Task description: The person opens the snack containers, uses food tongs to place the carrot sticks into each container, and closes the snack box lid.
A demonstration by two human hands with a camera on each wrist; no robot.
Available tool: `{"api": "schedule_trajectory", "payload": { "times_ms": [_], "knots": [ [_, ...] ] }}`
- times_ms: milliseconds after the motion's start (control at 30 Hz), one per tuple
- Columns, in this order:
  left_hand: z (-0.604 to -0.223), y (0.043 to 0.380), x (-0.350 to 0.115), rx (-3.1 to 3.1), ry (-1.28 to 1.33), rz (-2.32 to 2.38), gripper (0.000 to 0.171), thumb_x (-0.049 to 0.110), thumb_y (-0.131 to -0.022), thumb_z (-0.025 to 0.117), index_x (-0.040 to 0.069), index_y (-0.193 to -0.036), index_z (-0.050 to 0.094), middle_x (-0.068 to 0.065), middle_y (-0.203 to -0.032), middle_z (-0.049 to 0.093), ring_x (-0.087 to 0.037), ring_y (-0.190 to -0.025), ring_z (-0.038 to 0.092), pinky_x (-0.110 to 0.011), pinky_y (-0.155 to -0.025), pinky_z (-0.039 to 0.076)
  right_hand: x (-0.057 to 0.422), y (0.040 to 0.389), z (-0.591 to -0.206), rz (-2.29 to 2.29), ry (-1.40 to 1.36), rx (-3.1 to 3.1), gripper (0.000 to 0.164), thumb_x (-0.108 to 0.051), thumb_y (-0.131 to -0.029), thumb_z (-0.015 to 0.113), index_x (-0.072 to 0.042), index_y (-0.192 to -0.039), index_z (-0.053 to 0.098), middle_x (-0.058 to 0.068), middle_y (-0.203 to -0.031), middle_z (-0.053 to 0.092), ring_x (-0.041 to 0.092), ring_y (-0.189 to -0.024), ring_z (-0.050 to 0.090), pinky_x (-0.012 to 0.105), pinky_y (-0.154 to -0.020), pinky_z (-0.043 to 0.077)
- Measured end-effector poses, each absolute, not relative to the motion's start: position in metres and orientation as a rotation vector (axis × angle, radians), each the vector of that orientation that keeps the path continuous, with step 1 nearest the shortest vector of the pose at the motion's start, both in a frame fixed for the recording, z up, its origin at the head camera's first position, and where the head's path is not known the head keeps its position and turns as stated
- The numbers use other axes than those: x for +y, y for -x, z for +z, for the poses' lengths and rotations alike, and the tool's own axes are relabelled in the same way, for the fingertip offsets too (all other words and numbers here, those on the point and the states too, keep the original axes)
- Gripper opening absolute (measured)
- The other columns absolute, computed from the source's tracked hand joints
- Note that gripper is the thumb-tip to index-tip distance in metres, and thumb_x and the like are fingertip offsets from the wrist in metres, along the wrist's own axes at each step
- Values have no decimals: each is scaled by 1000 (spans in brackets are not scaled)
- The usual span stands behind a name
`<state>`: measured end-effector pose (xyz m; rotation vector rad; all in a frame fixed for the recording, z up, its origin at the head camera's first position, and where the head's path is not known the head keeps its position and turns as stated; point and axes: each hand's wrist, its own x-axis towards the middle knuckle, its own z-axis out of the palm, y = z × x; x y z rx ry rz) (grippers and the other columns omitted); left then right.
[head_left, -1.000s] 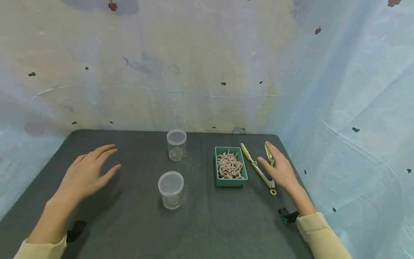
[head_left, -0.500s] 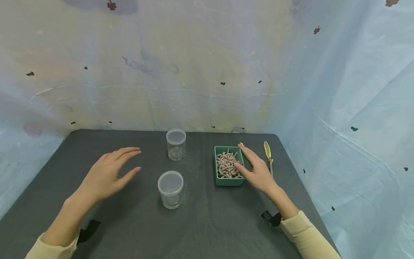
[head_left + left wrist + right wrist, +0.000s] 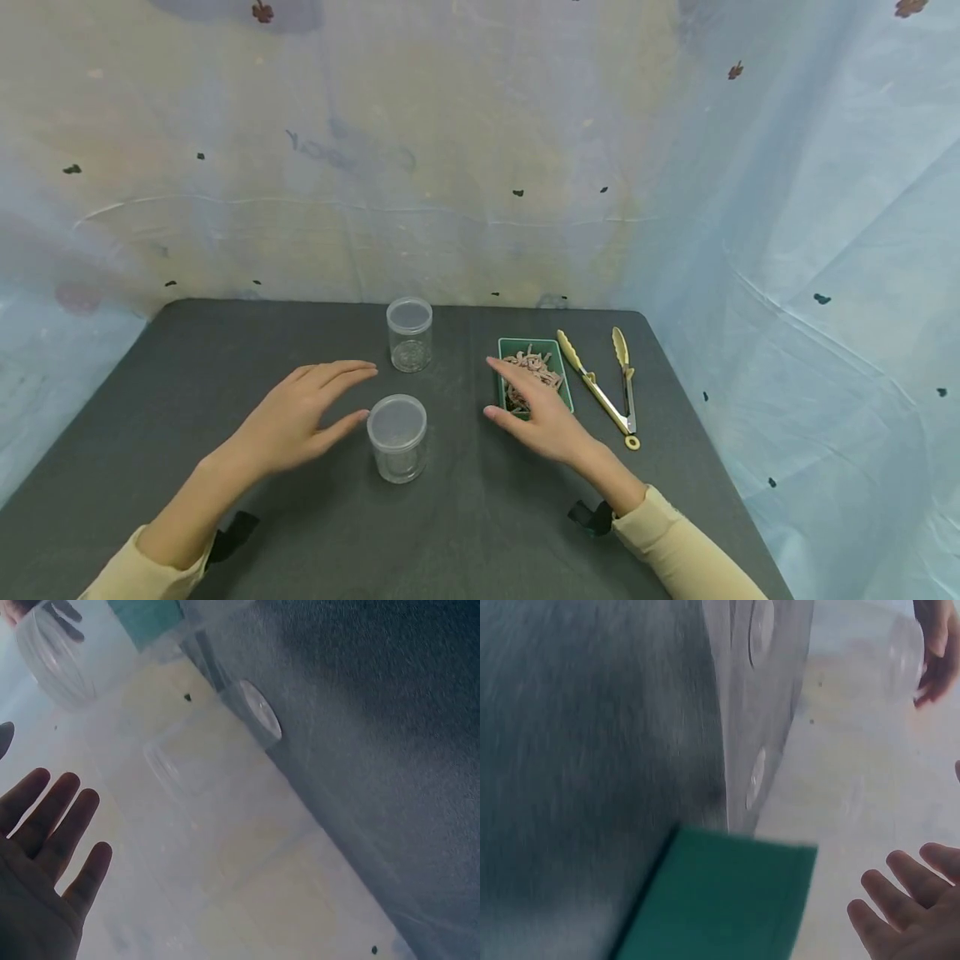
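Note:
A clear jar with a frosted lid (image 3: 399,442) stands upright near the middle of the dark table. Left of it is my left hand (image 3: 296,421), fingers extended, thumb tip right at the lid's edge in the head view. Over the green tub (image 3: 727,900) reaches my right hand (image 3: 543,423), its fingers spread and holding nothing; it hides the tub's front part. Short greyish-brown worm-like pieces (image 3: 538,363) fill the tub. Behind the front jar is a second lidded clear jar (image 3: 410,333).
Spread tongs with yellow tips and handle ring (image 3: 604,402) lie to the right of the tub. The dark table (image 3: 450,550) ends at a pale plastic sheet (image 3: 450,167) behind, and another sheet (image 3: 840,350) hangs at the right.
My left hand has moved right, up to the front jar. My right hand has moved left from above the tongs, across the tub. The jars, tub and tongs stay put.

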<state>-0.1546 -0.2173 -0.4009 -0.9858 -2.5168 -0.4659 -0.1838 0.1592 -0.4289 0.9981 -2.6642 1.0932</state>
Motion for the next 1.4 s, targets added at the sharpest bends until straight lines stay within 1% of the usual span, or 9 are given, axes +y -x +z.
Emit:
{"api": "schedule_trajectory", "payload": {
  "times_ms": [100, 167, 400, 567, 667, 833, 933, 1200, 1400],
  "knots": [
    [-402, 154, -211, -2544, 1018, -452, 61, 32, -92, 81, 11, -144, 60, -5, -143, 61, -28, -126, 61, -56, -104, 47, 148, 181, -435, 1119, -1058, -2664, 69, -34, -103, 68, -23, -163, 37, 8, -164, 42, 26, -150, 40, 56, -117, 38],
    [-403, 154, -208, -2563, 1045, -446, 61, 35, -92, 80, 11, -144, 60, -5, -144, 60, -27, -127, 61, -56, -104, 47, 141, 178, -438, 1125, -1098, -2678, 69, -35, -103, 68, -23, -163, 36, 7, -164, 42, 25, -151, 39, 55, -118, 37],
    [-409, 154, -199, -2617, 1143, -447, 66, 46, -95, 76, 14, -149, 56, -3, -155, 52, -25, -134, 56, -56, -109, 45, 116, 172, -448, 1140, -1181, -2790, 69, -41, -104, 65, -26, -164, 34, -1, -165, 40, 21, -151, 38, 51, -119, 38],
    [-412, 155, -196, -2628, 1203, -442, 70, 50, -96, 73, 14, -152, 53, -1, -159, 47, -23, -136, 54, -55, -108, 46, 101, 171, -454, 1158, -1238, -2854, 72, -43, -103, 65, -20, -164, 34, 0, -165, 39, 18, -151, 38, 46, -120, 38],
    [-413, 156, -195, -2635, 1219, -427, 73, 51, -96, 73, 15, -154, 51, 1, -160, 46, -22, -137, 53, -54, -109, 46, 93, 173, -459, 1227, -1283, -2850, 75, -41, -102, 68, -17, -164, 33, 3, -164, 40, 19, -150, 40, 44, -120, 38],
    [-415, 158, -195, -2658, 1243, -402, 74, 51, -95, 74, 16, -156, 50, 3, -160, 46, -21, -139, 53, -54, -109, 46, 83, 177, -470, 1399, -1355, -2790, 81, -34, -98, 76, -22, -164, 31, -1, -163, 42, 14, -146, 44, 37, -118, 40],
    [-416, 158, -195, -2666, 1251, -404, 74, 51, -95, 74, 17, -156, 49, 3, -161, 45, -21, -139, 52, -55, -109, 46, 79, 178, -474, 1447, -1362, -2771, 84, -32, -96, 78, -23, -165, 30, -1, -161, 44, 12, -144, 46, 35, -117, 41],
    [-419, 158, -197, -2716, 1269, -549, 73, 51, -99, 68, 15, -158, 46, 3, -164, 41, -24, -142, 50, -58, -109, 46, 71, 180, -477, 1512, -1340, -2729, 82, -22, -94, 81, -11, -161, 36, 7, -153, 54, 15, -138, 53, 36, -114, 45],
    [-420, 158, -202, -2795, 1297, -780, 70, 47, -104, 62, 17, -162, 39, 3, -168, 32, -29, -149, 40, -64, -110, 41, 70, 179, -478, 1602, -1315, -2733, 79, -17, -94, 81, -8, -158, 36, 11, -150, 56, 17, -136, 55, 34, -113, 46]
  ]
}}
